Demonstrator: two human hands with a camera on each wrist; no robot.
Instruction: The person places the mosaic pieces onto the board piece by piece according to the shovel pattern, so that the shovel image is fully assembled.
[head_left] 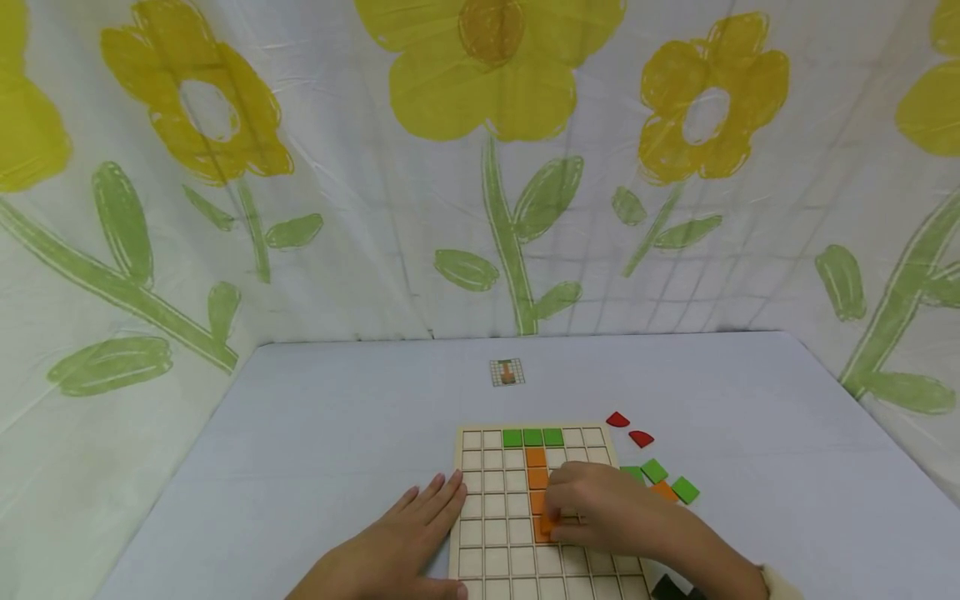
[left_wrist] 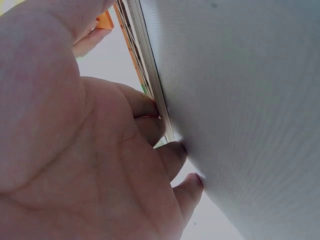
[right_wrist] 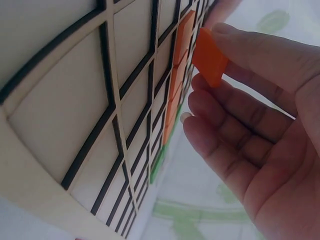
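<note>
A wooden grid board (head_left: 483, 560) lies on the table, with a row of green tiles (head_left: 532, 437) near its far edge and a column of orange tiles (head_left: 536, 477) running down from the middle one. Just above the board, my right hand (head_left: 600, 504) pinches an orange square tile (right_wrist: 210, 57) between thumb and fingers, close to the lower end of that column. My left hand (head_left: 397, 537) lies with straight fingers at the board's left edge, fingertips touching it. In the left wrist view the palm (left_wrist: 100, 165) faces the camera and the fingers meet the board's side.
Right of the board lie loose green tiles (head_left: 686, 490), an orange tile (head_left: 663, 492) partly hidden by the arm, and two red quarter-round pieces (head_left: 617, 419). A small picture card (head_left: 507, 372) with a grid pattern lies beyond the board. A dark object (head_left: 670, 588) sits by the right forearm.
</note>
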